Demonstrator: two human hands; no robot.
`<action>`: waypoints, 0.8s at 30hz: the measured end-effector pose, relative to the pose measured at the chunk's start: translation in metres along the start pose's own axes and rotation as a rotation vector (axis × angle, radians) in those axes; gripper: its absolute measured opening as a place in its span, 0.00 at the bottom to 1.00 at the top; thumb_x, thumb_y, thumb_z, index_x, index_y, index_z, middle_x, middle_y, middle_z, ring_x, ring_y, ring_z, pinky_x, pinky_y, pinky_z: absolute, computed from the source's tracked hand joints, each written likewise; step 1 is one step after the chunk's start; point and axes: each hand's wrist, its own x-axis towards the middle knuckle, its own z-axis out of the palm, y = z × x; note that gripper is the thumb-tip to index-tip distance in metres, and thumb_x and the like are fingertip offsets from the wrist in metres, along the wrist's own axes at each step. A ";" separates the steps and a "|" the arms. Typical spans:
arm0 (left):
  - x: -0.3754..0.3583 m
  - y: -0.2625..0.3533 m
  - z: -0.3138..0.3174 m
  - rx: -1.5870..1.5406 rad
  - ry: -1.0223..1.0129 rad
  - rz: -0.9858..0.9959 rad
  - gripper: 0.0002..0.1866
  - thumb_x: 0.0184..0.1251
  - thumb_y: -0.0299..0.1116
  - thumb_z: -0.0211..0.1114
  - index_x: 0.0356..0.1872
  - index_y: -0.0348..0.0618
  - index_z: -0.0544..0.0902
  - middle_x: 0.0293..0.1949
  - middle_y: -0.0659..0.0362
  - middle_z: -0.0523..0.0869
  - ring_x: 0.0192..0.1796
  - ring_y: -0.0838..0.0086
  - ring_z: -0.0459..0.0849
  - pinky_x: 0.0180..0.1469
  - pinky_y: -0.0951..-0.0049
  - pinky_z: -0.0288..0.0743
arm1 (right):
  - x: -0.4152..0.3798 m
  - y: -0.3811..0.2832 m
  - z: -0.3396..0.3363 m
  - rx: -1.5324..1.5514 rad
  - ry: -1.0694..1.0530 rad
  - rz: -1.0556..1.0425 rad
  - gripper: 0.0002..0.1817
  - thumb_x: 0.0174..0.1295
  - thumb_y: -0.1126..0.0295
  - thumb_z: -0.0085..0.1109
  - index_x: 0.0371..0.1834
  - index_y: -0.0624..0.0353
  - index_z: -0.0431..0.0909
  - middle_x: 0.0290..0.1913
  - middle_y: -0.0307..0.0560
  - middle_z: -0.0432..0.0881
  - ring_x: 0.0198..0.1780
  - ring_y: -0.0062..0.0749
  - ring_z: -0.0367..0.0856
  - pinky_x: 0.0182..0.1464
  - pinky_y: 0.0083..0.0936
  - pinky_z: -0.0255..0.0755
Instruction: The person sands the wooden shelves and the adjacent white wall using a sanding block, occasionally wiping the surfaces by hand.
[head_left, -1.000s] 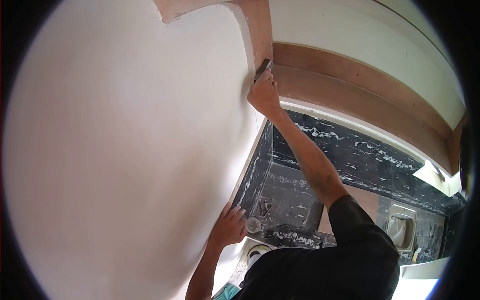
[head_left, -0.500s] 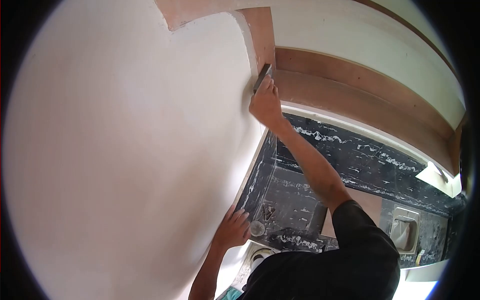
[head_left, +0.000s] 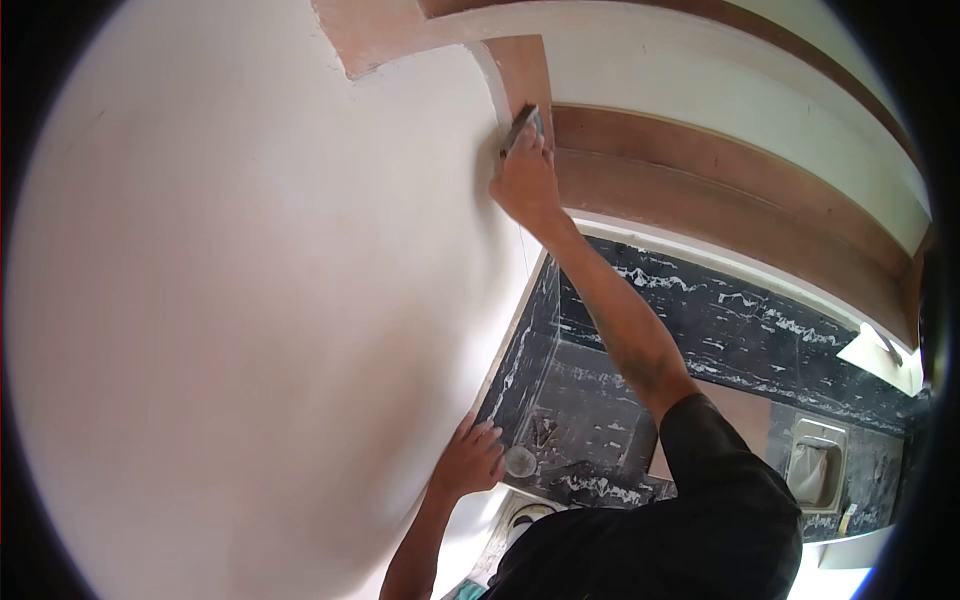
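Note:
My right hand (head_left: pixel 528 185) is reached up and closed around a dark, narrow, flat-edged block (head_left: pixel 520 128) whose exact kind I cannot make out. The block lies at the edge between the white wall (head_left: pixel 250 280) and the brown panel strip (head_left: pixel 524 68). My left hand (head_left: pixel 468 460) rests low with its fingers spread against the wall's edge, beside the black marble-patterned side panel (head_left: pixel 525 345). A small clear round cup (head_left: pixel 520 461) stands just right of my left fingers.
Below my right arm runs a black, white-veined counter (head_left: pixel 590 400) with a brown board (head_left: pixel 735 415) on it. Further right is a metal sink (head_left: pixel 817 465) with a whitish bag inside, and a small brush-like tool (head_left: pixel 847 518). Brown shelving (head_left: pixel 720 200) curves above.
My right hand has moved slightly up and left with the block along the wall's edge. My left hand stays in place against the edge. The view has shifted a little upward.

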 end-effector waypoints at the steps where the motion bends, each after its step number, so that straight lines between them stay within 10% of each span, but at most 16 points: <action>1: -0.001 0.002 0.000 -0.014 -0.007 -0.007 0.09 0.60 0.37 0.68 0.36 0.45 0.91 0.53 0.58 0.88 0.65 0.66 0.79 0.80 0.51 0.58 | 0.011 -0.003 -0.009 0.083 0.010 0.043 0.37 0.62 0.74 0.56 0.72 0.85 0.54 0.62 0.80 0.70 0.65 0.75 0.71 0.69 0.53 0.68; 15: 0.000 0.000 0.003 -0.030 0.012 -0.032 0.09 0.60 0.36 0.68 0.36 0.44 0.90 0.54 0.57 0.88 0.66 0.66 0.79 0.80 0.52 0.58 | 0.091 -0.038 -0.037 0.158 0.370 -0.047 0.34 0.65 0.52 0.56 0.68 0.67 0.76 0.50 0.73 0.75 0.52 0.63 0.75 0.55 0.52 0.75; 24: 0.001 0.003 -0.003 -0.050 0.002 -0.056 0.10 0.61 0.37 0.67 0.36 0.45 0.90 0.55 0.58 0.88 0.66 0.66 0.79 0.81 0.53 0.57 | 0.110 -0.039 -0.012 0.397 0.357 -0.194 0.41 0.68 0.59 0.51 0.74 0.84 0.54 0.69 0.94 0.56 0.71 0.89 0.57 0.74 0.65 0.57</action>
